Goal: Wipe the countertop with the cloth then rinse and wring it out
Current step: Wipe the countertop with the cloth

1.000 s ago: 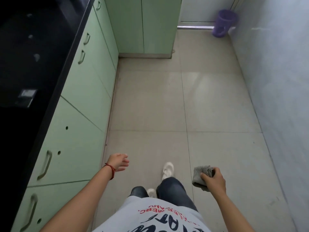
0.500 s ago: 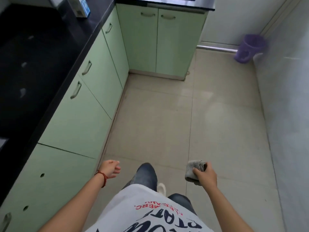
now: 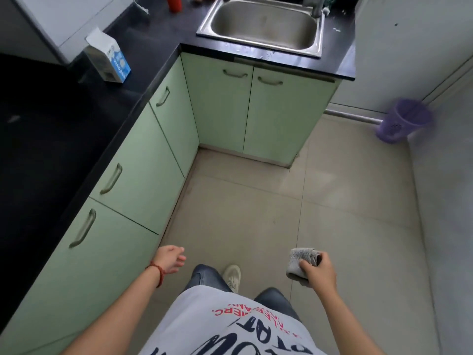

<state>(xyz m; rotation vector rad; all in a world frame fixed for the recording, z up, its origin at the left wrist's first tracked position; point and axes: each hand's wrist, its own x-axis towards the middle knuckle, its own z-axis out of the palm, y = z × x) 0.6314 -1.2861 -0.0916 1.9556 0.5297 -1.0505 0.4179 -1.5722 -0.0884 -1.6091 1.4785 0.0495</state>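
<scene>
A folded grey cloth (image 3: 299,261) is gripped in my right hand (image 3: 318,274), low over the tiled floor at the lower right. My left hand (image 3: 170,258) hangs loose and holds nothing, with a red cord on its wrist, close to the green cabinet fronts. The black countertop (image 3: 76,129) runs along the left side and turns across the back. A steel sink (image 3: 261,24) is set into the back stretch, with a tap (image 3: 313,5) at its right rear corner. Both hands are well away from the sink and the counter.
A blue and white carton (image 3: 110,60) stands on the counter's left stretch, next to a white appliance (image 3: 69,19). A red bottle (image 3: 174,3) stands left of the sink. Green cabinets (image 3: 143,170) line the left and back. A purple bin (image 3: 401,121) leans at the right wall.
The view has tilted up and moved forward along the floor, bringing the sink and back counter into sight. My right hand keeps hold of the cloth; my feet have stepped forward.
</scene>
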